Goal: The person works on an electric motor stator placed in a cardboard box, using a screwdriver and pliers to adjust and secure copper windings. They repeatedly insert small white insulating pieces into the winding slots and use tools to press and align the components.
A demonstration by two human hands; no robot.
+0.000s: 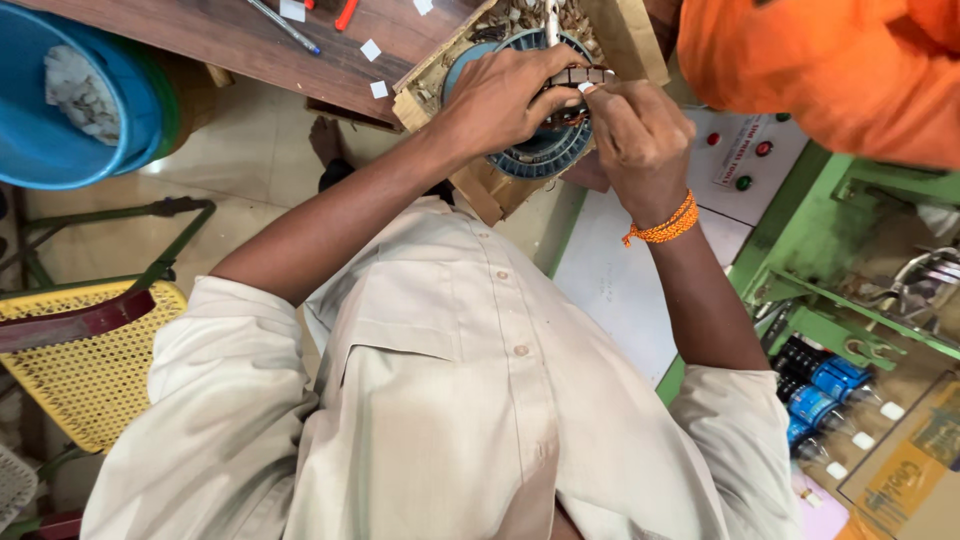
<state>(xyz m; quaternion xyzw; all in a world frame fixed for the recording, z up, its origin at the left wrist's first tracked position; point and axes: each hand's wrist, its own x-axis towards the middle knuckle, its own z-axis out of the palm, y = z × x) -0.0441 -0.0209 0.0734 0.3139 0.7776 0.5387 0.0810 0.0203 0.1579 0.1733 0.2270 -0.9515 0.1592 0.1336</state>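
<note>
A round motor stator (pixel 545 150) with a blue-grey ring and a dark slotted core sits in a wooden holder (pixel 480 185) at the edge of a brown table. My left hand (pixel 500 100) lies over the top of the stator, with its fingers curled onto the slotted core. From the right, my right hand (pixel 635 135), which wears an orange thread band at the wrist, pinches the same part of the core. The fingertips of both hands meet there. What is between them is too small to make out.
A blue tub (pixel 60 150) with a grey rag stands at the upper left, a yellow mesh chair (pixel 90 370) at the left. On the right are a white panel with red and green buttons (pixel 745 150), a green metal frame (pixel 800 290), blue-capped bottles (pixel 825 385) and a cardboard box (pixel 910 470). An orange garment (pixel 830 70) fills the upper right.
</note>
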